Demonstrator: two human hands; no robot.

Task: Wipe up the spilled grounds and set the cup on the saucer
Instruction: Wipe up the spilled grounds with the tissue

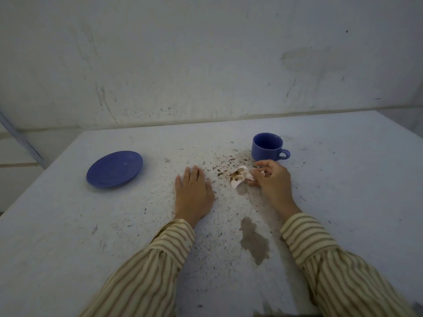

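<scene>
A blue cup (267, 146) stands upright on the white table (68, 225), handle to the right. A blue saucer (114, 169) lies far to its left, with nothing on it. Dark grounds (223, 164) are scattered between them, just left of the cup. My right hand (272, 179) pinches a crumpled white tissue (240, 177), stained brown, just above the table in front of the cup. My left hand (193, 193) rests flat on the table, palm down, fingers together, holding nothing.
A damp dark stain (254, 241) marks the table near me, between my striped sleeves. A scuffed white wall (206, 65) rises right behind the table's far edge. The table's left edge drops off beyond the saucer.
</scene>
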